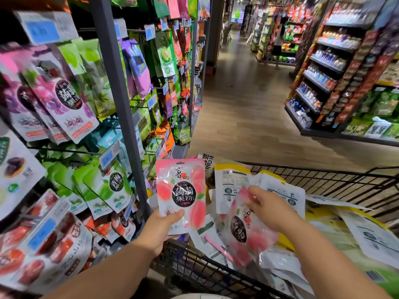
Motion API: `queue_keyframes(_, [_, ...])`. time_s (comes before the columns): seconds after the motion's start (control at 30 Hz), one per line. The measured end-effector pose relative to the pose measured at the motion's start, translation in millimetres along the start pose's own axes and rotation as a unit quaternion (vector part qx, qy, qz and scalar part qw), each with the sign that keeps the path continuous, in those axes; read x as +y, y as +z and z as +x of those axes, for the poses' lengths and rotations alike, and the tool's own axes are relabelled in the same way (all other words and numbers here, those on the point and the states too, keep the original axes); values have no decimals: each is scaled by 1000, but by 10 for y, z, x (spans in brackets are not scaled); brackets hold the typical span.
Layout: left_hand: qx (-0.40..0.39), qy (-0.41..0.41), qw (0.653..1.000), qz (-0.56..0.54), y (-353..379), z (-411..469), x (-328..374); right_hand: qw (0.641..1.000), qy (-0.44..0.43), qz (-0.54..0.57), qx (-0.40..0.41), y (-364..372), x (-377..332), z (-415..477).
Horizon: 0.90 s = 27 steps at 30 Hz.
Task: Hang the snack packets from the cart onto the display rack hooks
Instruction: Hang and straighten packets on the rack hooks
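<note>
The left hand (160, 227), at about 7 o'clock from the middle of the view, grips a peach packet (180, 190) by its bottom edge. The thumb lies across the front and the fingers are curled behind it. The packet stands upright, its printed face toward the camera and its hang-hole at 12 o'clock, just above the cart's near corner and close beside the display rack (117, 83).

At 3 o'clock from that packet, the right hand (268, 207) pinches a second peach packet (241, 229) by its top end between thumb and fingertips. This one is tilted and motion-blurred, so its edges are unclear, and it hangs over the load in the cart (194, 266).

The black wire cart fills the 5 o'clock part of the view. In it lies a loose heap of white-backed packets (233, 186), mostly print side down and some with yellow tops.

The rack takes up the whole 9 o'clock side. Purple grape packets (64, 104) hang at 10 o'clock, green packets (108, 184) at about 8 o'clock and red packets (54, 244) lower down at 7 o'clock. Blue price tags (108, 155) sit on the hook ends.

A wood-look floor (248, 115) runs toward 12 o'clock. At 2 o'clock stands a shelf unit (323, 83) of stock, and far down the aisle there is a person (278, 42) — small and blurred.
</note>
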<state>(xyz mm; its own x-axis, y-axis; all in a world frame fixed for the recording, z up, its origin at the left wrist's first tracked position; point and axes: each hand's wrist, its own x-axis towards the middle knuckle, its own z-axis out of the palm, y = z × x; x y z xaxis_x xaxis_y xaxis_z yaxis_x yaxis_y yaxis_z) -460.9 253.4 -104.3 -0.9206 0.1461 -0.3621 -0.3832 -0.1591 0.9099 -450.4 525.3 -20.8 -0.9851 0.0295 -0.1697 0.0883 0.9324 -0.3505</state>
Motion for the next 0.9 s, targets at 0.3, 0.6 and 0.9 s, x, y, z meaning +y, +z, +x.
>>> queue_keyframes(0.3, [58, 82, 994, 30, -82, -26, 215, 990, -128, 48, -20, -434, -258, 162])
queue_keyframes(0.6, [-38, 63, 997, 15, -41, -251, 497, 972, -231, 22, -26, -814, -907, 362])
queue_keyframes(0.9, [-42, 33, 999, -3, -38, -488, 657, 958, -268, -99, -20, -793, -1469, 583])
